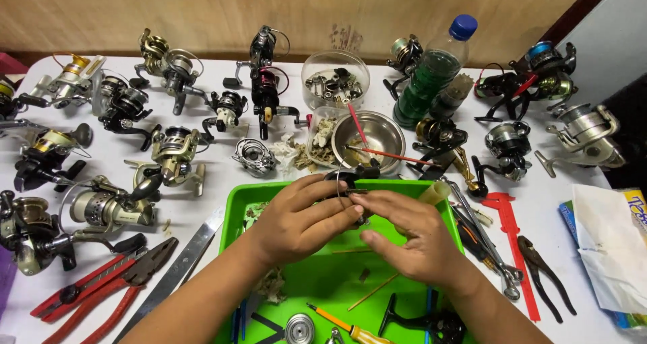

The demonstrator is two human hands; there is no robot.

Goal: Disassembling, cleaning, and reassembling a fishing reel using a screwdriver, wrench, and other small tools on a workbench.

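Both hands, left (300, 217) and right (411, 233), grasping a dark reel part (350, 179) above the green tray (330, 283) at the desk's (222, 121) near edge.

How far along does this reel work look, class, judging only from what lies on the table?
Done: loose parts already lie in the green tray, including a round spool and a black handle. In hand: the left hand and right hand together hold a small dark reel part over the tray. Left: many whole fishing reels stand around the white table.
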